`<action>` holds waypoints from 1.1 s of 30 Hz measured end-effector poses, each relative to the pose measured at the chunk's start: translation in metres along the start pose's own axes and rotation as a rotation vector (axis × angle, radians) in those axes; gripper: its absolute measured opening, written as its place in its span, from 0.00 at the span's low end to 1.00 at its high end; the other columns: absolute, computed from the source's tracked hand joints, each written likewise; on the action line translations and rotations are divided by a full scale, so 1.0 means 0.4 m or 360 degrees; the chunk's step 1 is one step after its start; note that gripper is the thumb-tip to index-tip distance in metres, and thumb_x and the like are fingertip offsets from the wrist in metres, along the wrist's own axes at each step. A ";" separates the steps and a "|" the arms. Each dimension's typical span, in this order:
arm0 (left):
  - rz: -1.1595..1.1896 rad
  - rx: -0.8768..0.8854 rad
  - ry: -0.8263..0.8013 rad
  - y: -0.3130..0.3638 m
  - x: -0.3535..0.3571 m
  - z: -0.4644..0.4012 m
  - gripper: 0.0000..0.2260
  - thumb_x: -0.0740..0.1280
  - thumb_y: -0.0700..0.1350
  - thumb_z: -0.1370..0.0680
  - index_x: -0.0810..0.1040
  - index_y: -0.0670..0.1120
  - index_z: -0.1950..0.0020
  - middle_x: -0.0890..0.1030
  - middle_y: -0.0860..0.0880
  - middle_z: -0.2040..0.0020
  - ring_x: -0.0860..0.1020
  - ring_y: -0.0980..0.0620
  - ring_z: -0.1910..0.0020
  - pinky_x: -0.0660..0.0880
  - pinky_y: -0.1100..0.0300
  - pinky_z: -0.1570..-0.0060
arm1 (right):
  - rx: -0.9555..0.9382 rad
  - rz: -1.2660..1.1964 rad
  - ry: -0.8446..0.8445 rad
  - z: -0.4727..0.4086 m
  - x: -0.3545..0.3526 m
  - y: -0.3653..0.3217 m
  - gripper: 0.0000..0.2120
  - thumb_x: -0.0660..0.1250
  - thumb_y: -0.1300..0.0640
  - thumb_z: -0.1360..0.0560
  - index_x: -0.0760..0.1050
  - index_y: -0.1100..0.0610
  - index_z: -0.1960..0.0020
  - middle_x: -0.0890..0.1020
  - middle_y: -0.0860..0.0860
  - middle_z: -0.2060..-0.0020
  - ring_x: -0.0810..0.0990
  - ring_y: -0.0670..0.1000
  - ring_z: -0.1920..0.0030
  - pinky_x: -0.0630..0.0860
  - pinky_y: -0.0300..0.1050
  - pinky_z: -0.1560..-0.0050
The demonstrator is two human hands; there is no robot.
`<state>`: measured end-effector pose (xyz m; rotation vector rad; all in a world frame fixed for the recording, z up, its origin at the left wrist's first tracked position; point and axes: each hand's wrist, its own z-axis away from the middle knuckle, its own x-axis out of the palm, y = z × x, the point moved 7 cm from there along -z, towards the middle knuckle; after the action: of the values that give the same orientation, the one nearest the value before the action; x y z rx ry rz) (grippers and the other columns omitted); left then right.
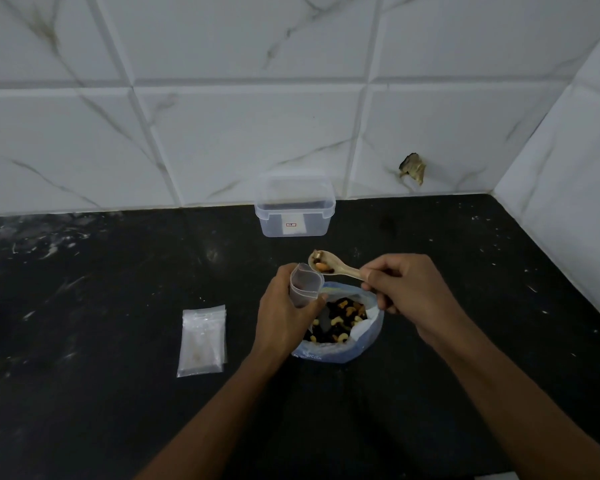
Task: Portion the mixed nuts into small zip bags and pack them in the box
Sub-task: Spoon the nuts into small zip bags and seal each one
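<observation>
My left hand (283, 311) grips a small clear zip bag (305, 285) with its mouth held open and upward. My right hand (407, 289) pinches the handle of a wooden spoon (329, 266) loaded with a few nuts, its bowl just above the small bag's mouth. Below both hands sits the large open bag of mixed nuts (340, 323), showing cashews and dark pieces. A clear plastic box (294, 209) without a lid stands against the wall behind, a white label on its front.
A stack of flat small zip bags (202, 341) lies on the black counter (118, 289) to the left. White marble-look tiles form the back wall and a side wall (568, 202) at the right; one back tile has a chipped hole (412, 168).
</observation>
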<state>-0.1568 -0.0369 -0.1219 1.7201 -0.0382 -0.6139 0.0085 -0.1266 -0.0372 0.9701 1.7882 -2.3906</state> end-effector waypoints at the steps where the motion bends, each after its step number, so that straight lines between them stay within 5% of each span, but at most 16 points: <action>1: 0.0008 0.0012 0.0004 0.005 0.003 -0.001 0.21 0.75 0.53 0.28 0.70 0.58 0.39 0.79 0.57 0.45 0.78 0.60 0.45 0.79 0.56 0.46 | -0.0083 0.0098 0.0030 0.004 0.005 -0.013 0.06 0.66 0.61 0.24 0.82 0.54 0.56 0.83 0.52 0.66 0.76 0.44 0.73 0.72 0.37 0.69; 4: 0.0039 0.0012 0.0007 0.014 0.008 -0.004 0.20 0.74 0.54 0.29 0.69 0.63 0.42 0.79 0.58 0.46 0.78 0.62 0.45 0.79 0.55 0.46 | -0.0423 0.0476 0.0163 0.034 0.030 -0.050 0.05 0.66 0.60 0.24 0.81 0.54 0.56 0.81 0.47 0.68 0.78 0.43 0.71 0.75 0.34 0.67; 8: 0.0081 -0.0020 0.0015 0.007 0.014 -0.006 0.21 0.76 0.54 0.30 0.70 0.62 0.42 0.80 0.57 0.46 0.79 0.60 0.46 0.80 0.53 0.46 | -0.0923 0.1017 0.0297 0.078 0.086 -0.070 0.02 0.71 0.63 0.28 0.79 0.59 0.56 0.79 0.52 0.64 0.77 0.49 0.68 0.78 0.44 0.68; 12: 0.0111 -0.0012 0.0002 0.006 0.020 -0.004 0.22 0.76 0.52 0.29 0.72 0.56 0.40 0.81 0.56 0.47 0.80 0.60 0.47 0.79 0.55 0.46 | -0.1036 0.1193 0.0259 0.096 0.117 -0.057 0.12 0.77 0.65 0.37 0.77 0.57 0.59 0.77 0.51 0.65 0.71 0.44 0.74 0.63 0.30 0.76; 14: 0.0128 -0.0010 -0.0003 0.009 0.020 0.000 0.22 0.76 0.53 0.29 0.72 0.55 0.39 0.81 0.56 0.46 0.80 0.60 0.47 0.79 0.56 0.47 | -0.1065 0.1149 0.0318 0.096 0.108 -0.057 0.09 0.76 0.66 0.35 0.77 0.58 0.59 0.77 0.51 0.65 0.72 0.45 0.74 0.67 0.32 0.76; 17: 0.0113 -0.0017 0.0004 0.011 0.010 0.004 0.20 0.75 0.52 0.28 0.71 0.58 0.41 0.80 0.57 0.47 0.78 0.62 0.47 0.77 0.62 0.49 | -0.1001 0.0840 0.0444 0.076 0.056 -0.056 0.03 0.70 0.65 0.27 0.80 0.60 0.55 0.79 0.53 0.63 0.78 0.49 0.67 0.78 0.42 0.68; 21: 0.0118 -0.0046 0.0000 0.008 -0.008 0.012 0.19 0.75 0.50 0.27 0.70 0.62 0.43 0.79 0.58 0.47 0.78 0.64 0.47 0.76 0.66 0.50 | -0.0757 0.0734 0.0501 0.030 0.005 0.007 0.04 0.69 0.65 0.26 0.80 0.59 0.53 0.80 0.51 0.62 0.77 0.45 0.63 0.73 0.34 0.62; 27: 0.0129 -0.0062 -0.0020 -0.006 -0.010 0.025 0.19 0.75 0.49 0.27 0.71 0.58 0.40 0.79 0.57 0.47 0.79 0.61 0.47 0.79 0.57 0.48 | -0.0365 0.1127 0.0161 -0.021 0.072 0.170 0.05 0.62 0.59 0.21 0.77 0.54 0.52 0.78 0.49 0.59 0.78 0.46 0.58 0.77 0.42 0.57; 30: 0.0111 -0.0046 -0.0017 -0.004 -0.011 0.034 0.19 0.75 0.48 0.27 0.71 0.58 0.41 0.79 0.57 0.47 0.78 0.61 0.47 0.79 0.59 0.49 | -0.0278 0.1352 -0.0061 -0.026 0.123 0.205 0.08 0.60 0.57 0.20 0.75 0.54 0.44 0.79 0.50 0.49 0.80 0.50 0.50 0.77 0.45 0.50; 33: 0.0088 -0.0016 -0.0001 -0.005 -0.016 0.041 0.20 0.75 0.48 0.27 0.71 0.60 0.41 0.79 0.58 0.46 0.78 0.61 0.47 0.78 0.61 0.49 | -0.0247 0.1295 -0.0158 -0.024 0.156 0.219 0.08 0.61 0.56 0.21 0.76 0.52 0.44 0.80 0.49 0.50 0.79 0.47 0.52 0.77 0.42 0.51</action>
<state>-0.1698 -0.0488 -0.1231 1.7034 -0.0824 -0.5727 -0.0066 -0.1273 -0.1440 1.2178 1.1795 -1.7269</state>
